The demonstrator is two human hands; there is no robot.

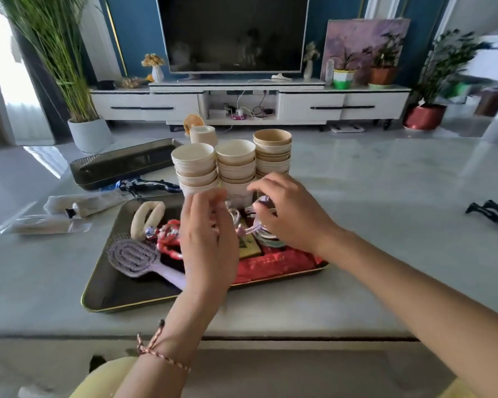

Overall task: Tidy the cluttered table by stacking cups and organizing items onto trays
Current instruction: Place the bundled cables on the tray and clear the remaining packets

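Three stacks of paper cups [235, 165] stand at the far edge of a dark gold-rimmed tray [118, 294]. The tray holds a purple hairbrush [135, 258], a cream hair ring [147, 215], a red toy [170, 238], a red packet [273, 264] and a pale cable [253, 225]. My left hand [210, 242] hovers over the tray's middle with fingertips at the base of the left cup stack. My right hand [288, 211] reaches in by the right stack, fingers curled around the blurred cable. What the left fingers hold is hidden.
A second dark tray [121, 165] lies empty at the back left. A blue-black figure [147, 186], a tube [84, 206] and a clear packet [43, 225] lie left of the near tray. A black clip [492, 215] sits far right. One single cup [203, 135] stands behind the stacks.
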